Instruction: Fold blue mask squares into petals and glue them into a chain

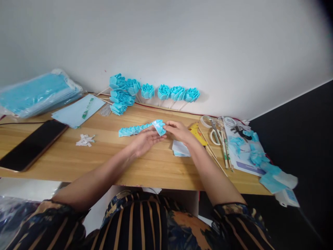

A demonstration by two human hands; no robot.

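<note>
My right hand pinches a folded light-blue fabric petal by its right side, just above the table. Palm up, my left hand reaches beneath and beside the petal with its fingers stretched out; whether it also bears the petal cannot be made out. Behind my left hand, a row of similar folded blue petals lies on the wood, its right end partly hidden. A small stack of pale blue fabric squares is under my right wrist.
Finished blue fabric flowers on sticks line the wall. Right: a yellow glue gun, scissors, pencils, a paper sheet with blue scraps. Left: a phone, white scraps, a bag of blue masks.
</note>
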